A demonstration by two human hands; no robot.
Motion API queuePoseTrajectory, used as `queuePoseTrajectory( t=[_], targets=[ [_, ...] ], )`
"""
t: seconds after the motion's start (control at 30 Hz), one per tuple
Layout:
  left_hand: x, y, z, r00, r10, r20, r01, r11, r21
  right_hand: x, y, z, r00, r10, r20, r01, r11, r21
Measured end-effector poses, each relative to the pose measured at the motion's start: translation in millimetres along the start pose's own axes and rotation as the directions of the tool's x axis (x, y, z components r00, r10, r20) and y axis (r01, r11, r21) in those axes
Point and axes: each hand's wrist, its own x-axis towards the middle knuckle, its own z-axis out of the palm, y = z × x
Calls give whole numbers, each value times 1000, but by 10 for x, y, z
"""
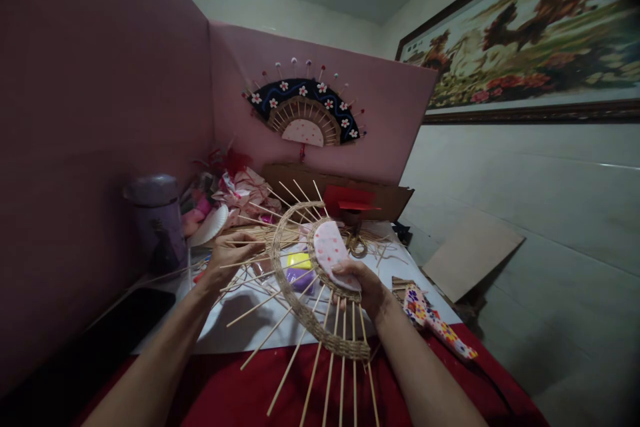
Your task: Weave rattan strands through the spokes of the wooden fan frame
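A half-made fan [295, 297] of thin wooden sticks, with a woven twine band across them, is held up over the table, tilted on its side. At its base is a white half-round piece with pink dots [330, 247], edged with twine. My right hand [364, 285] grips this base, thumb on the dotted face and fingers behind. On the far side of the band, my left hand [234, 259] has its fingers closed around one of the fan's sticks near the band. Packs of yellow clay [299, 260] and purple clay [300, 280] show through the sticks.
A finished dark fan with white flowers [303, 90] hangs on the pink panel [390, 107]. A purple canister [155, 223] and crumpled pink wrapping [250, 193] stand left. Scissors [357, 245] lie behind the base; a flower-patterned glue gun [435, 320] lies right, and a phone-like black slab [135, 313] left.
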Motion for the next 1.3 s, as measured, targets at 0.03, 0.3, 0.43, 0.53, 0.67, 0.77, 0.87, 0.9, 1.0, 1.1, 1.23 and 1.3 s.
queuePoseTrajectory(
  t=[0.03, 0.3, 0.43, 0.53, 0.67, 0.77, 0.87, 0.9, 1.0, 1.1, 1.23, 1.3],
  targets=[
    [6, 2, -20, 999, -20, 31, 19, 1000, 8, -3, -2, -4, 1000, 6, 3, -6, 1000, -2],
    [47, 13, -173, 960, -21, 279, 20, 1000, 6, -1, 10, -25, 1000, 5, 17, -5, 1000, -9],
    [31, 48, -153, 962, 55, 269, -62, 998, 17, 1, 7, -54, 1000, 8, 28, -7, 1000, -2],
    [30, 53, -143, 984, 55, 170, -62, 997, 37, 4, -3, -43, 1000, 8, 24, -8, 1000, 0],
    [53, 18, -154, 996, 91, -2, -91, 994, 62, 17, -6, -2, 999, -1, 38, 0, 1000, 24],
    [56, -2, -142, 969, 201, -144, -179, 972, 156, 27, 1, 2, 1000, -9, 27, 9, 1000, 25],
    [54, -24, -146, 927, 316, -204, -254, 926, 281, 34, 6, -21, 1000, -4, 2, 4, 1000, 16],
    [58, -37, -159, 912, 348, -216, -270, 907, 322, 37, 6, -28, 1000, -7, -2, 7, 1000, 14],
    [84, -80, -219, 878, 420, -230, -310, 865, 395, 45, 2, -32, 1000, -6, 2, 6, 1000, 10],
    [114, -90, -265, 868, 439, -231, -334, 862, 381, 47, -6, -18, 1000, 7, 4, -7, 1000, 3],
    [145, -45, -293, 911, 336, -237, -275, 926, 257, 34, -4, -32, 999, 21, 25, -20, 999, -34],
    [158, -28, -313, 959, 207, -196, -186, 976, 117, 24, 5, -57, 999, 32, 33, -30, 998, -46]
  ],
)
